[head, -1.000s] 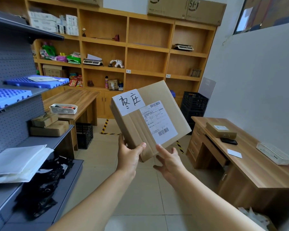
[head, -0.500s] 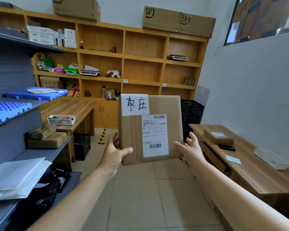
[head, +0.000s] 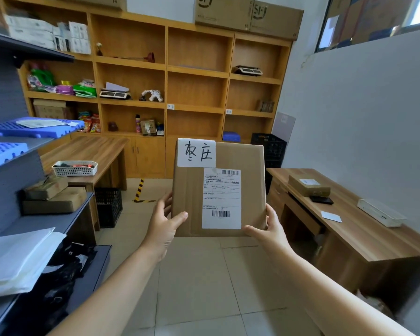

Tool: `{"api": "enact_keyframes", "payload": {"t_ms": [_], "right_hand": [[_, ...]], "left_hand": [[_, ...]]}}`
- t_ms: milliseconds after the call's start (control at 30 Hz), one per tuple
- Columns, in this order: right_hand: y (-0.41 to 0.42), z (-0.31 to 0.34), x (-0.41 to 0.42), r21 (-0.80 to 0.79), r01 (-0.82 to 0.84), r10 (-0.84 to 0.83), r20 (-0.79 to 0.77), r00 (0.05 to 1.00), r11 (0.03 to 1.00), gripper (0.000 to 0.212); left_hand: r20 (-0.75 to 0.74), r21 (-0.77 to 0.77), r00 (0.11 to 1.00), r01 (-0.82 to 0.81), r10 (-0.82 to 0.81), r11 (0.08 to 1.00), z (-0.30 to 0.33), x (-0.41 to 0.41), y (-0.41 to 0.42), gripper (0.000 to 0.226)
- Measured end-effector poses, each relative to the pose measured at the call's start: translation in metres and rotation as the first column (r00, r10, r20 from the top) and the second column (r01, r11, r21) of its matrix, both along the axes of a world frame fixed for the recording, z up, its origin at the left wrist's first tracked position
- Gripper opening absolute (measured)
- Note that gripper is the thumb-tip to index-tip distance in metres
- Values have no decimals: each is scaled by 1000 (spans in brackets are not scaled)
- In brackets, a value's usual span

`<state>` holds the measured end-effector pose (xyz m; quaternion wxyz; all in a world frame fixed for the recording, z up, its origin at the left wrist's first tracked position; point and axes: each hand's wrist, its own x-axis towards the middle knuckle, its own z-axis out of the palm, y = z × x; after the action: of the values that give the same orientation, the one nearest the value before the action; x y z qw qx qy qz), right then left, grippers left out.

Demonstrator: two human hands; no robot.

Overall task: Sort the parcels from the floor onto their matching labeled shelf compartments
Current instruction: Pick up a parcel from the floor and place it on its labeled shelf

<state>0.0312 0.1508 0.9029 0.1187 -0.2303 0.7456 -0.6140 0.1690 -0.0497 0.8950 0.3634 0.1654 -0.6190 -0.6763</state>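
Between both hands, upright brown parcel [head: 218, 190] with handwritten white label [head: 196, 153].

1. You hold a cardboard parcel [head: 218, 190] upright in front of you, its face toward the camera.
2. Your left hand [head: 164, 229] grips its lower left edge — thumb on the front, fingers behind.
3. Your right hand [head: 270, 229] grips the lower right corner the same way.
4. A white handwritten label [head: 196, 153] sits at the parcel's top left; a printed shipping label [head: 221, 198] with barcodes lies below it.
5. Behind stands a wooden shelf unit [head: 197, 69] — small white tags [head: 170, 106] mark two compartment edges.
6. A wooden desk [head: 364, 229] at the right carries a flat brown box [head: 309, 185].
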Motion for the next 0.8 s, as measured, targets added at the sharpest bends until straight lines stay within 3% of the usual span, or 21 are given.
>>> {"api": "enact_keyframes", "payload": {"t_ms": [333, 800], "right_hand": [[-1, -16, -54, 13, 27, -27, 25, 999, 1000, 87], [-24, -15, -262, -17, -79, 79, 46, 996, 997, 77]], "left_hand": [[106, -64, 994, 19, -13, 998, -15, -64, 2, 65], [186, -92, 977, -85, 101, 992, -12, -255, -5, 67]]}}
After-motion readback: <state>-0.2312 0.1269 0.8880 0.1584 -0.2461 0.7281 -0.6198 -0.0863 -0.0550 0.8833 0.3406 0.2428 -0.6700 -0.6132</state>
